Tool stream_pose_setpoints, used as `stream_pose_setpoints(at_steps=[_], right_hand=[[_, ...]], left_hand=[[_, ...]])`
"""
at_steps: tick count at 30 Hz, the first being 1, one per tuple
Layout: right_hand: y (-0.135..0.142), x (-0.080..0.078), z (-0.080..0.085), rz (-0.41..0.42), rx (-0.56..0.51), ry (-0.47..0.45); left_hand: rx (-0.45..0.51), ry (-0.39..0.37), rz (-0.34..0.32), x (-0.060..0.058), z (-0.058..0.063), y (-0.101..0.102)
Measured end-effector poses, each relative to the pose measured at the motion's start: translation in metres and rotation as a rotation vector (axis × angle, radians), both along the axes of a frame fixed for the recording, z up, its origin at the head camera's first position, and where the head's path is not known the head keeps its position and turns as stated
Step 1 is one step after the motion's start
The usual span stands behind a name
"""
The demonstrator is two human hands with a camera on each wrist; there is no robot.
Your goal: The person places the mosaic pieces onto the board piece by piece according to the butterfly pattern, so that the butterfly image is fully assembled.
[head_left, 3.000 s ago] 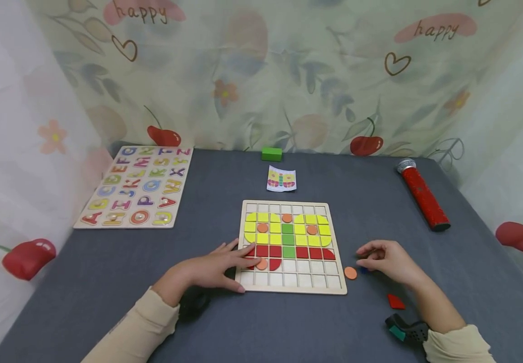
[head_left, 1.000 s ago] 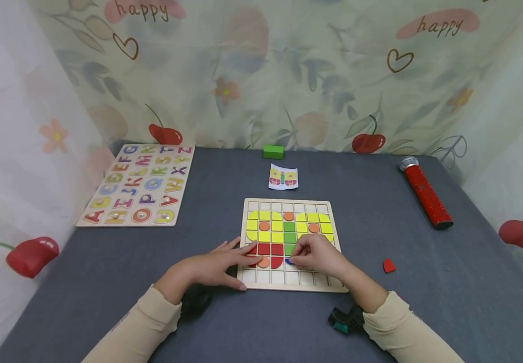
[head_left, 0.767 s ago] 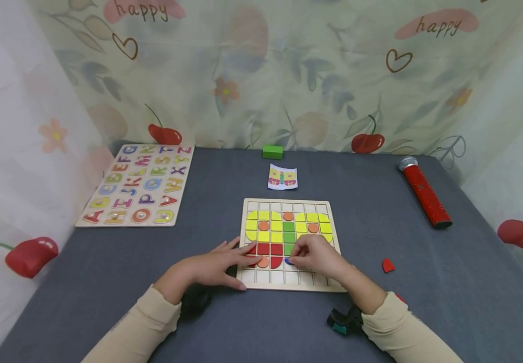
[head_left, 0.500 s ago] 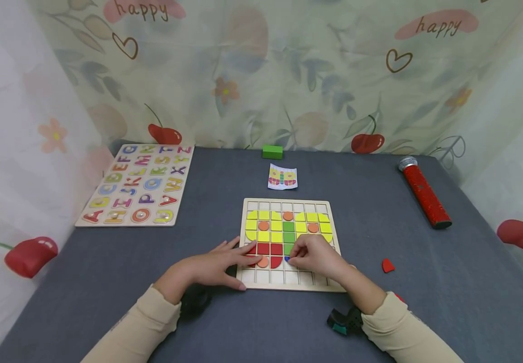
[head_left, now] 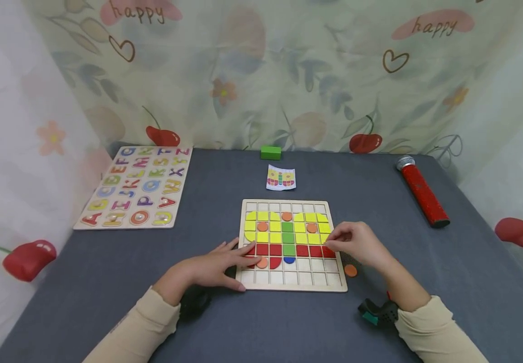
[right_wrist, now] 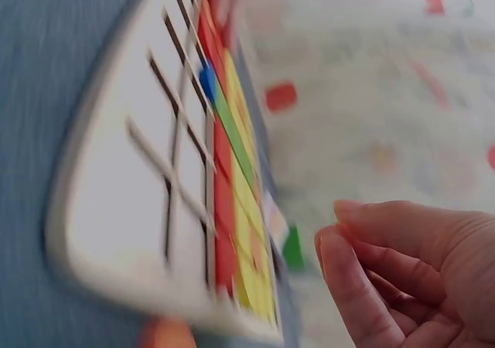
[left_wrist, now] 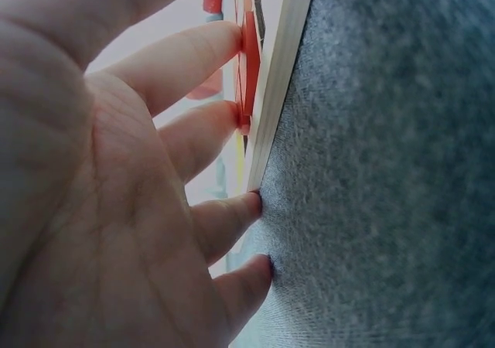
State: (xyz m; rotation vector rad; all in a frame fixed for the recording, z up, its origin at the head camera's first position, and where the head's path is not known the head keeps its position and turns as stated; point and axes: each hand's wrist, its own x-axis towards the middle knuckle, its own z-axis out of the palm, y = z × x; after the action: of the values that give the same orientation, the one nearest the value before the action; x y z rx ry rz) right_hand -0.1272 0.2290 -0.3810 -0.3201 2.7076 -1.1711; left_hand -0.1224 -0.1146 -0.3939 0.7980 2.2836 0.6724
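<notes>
A wooden grid board [head_left: 304, 279] holds flat yellow, red, green and orange mosaic pieces in a butterfly-like pattern. Just below the green column [head_left: 288, 239] sits a small blue piece [head_left: 289, 260] with a rounded lower edge. My left hand [head_left: 211, 267] rests spread at the board's left side, two fingertips touching red and orange pieces. In the left wrist view its other fingers [left_wrist: 226, 226] reach the board's edge and the cloth. My right hand [head_left: 358, 244] is over the board's right edge, thumb and fingertips brought together, nothing visible between them in the right wrist view.
A loose orange disc [head_left: 350, 270] lies right of the board; a red piece [head_left: 389, 296] is mostly hidden by my right wrist. Behind the board are a pattern card [head_left: 281, 177] and green block [head_left: 271, 153]. An alphabet board [head_left: 127, 226] stands left, a red microphone [head_left: 424, 196] right.
My right hand picked up the blue piece beside the board, set it below the green column, let go, and moved back to the right. The left hand has stayed in place.
</notes>
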Motion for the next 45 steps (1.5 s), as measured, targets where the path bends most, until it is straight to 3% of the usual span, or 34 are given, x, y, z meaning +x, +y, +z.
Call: stream_pose_setpoints(at_steps=[5,10,18,27,36,45], right_hand=[[0.038,0.008,0.007,-0.086,0.038,-0.037],[0.07,0.015,0.002,-0.153,0.054,-0.082],[0.108,0.023,-0.017,-0.15,0.011,-0.189],[0.11,0.028,-0.022,-0.121,0.002,-0.218],[0.104,0.035,-0.019,-0.142,0.102,-0.19],[0.095,0.025,-0.018,-0.111,-0.001,-0.208]], left_hand=[[-0.006,0.002,0.0,0.0,0.0,-0.002],[-0.004,0.013,-0.004,0.0,-0.001,-0.003],[-0.002,0.007,-0.007,0.001,0.0,-0.002],[0.015,0.019,-0.022,0.001,-0.002,-0.002],[0.004,0.019,-0.024,0.0,-0.003,-0.002],[0.019,0.024,-0.027,0.0,-0.005,-0.002]])
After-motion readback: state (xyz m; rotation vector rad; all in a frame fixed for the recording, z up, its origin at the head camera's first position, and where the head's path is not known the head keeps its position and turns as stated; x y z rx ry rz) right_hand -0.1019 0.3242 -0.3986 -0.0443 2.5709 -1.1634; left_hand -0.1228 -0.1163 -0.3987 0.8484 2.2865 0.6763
